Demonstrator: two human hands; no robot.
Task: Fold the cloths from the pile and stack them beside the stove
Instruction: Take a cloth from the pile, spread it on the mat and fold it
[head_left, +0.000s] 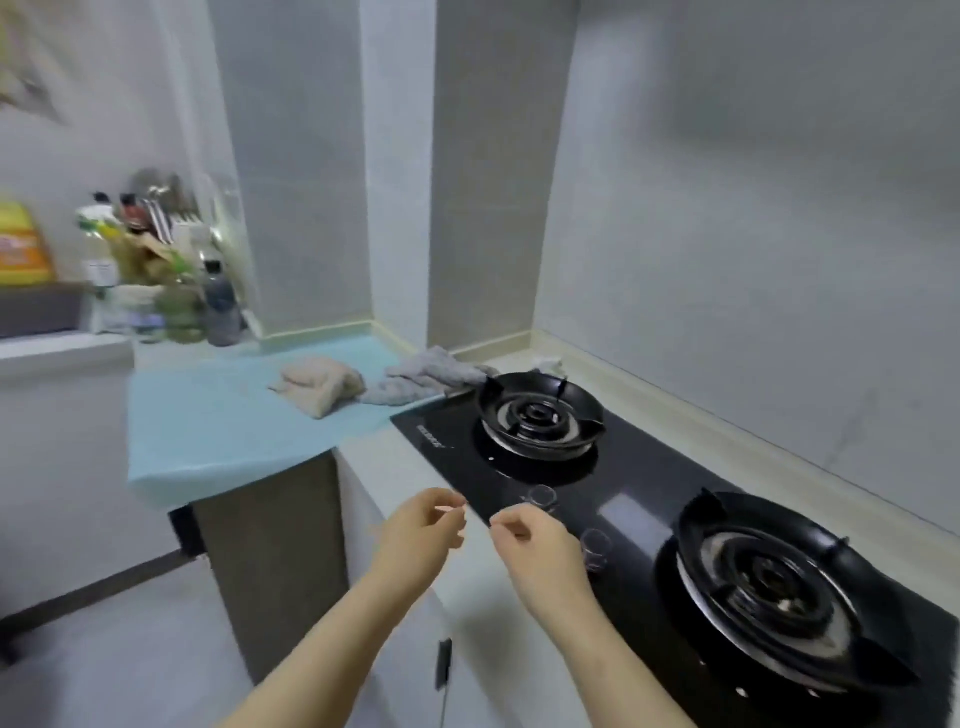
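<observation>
Landmark: black glass two-burner gas stove.

- Crumpled beige cloth: left of the stove's far corner, unfolded, lying on a light-blue counter mat.
- Rumpled grey cloth: between the beige cloth and the stove, its right end touching the far burner's rim. Also unfolded.
- Small white cloth: behind the far burner, blurred.
- Left hand: in the air off the stove's front-left edge, fingers loosely curled, thumb near forefinger, nothing held.
- Right hand: just beside the left, over the stove's front edge, fingers loosely curled, empty.
- Cluster of bottles: well left of the stove, against the wall.
</observation>
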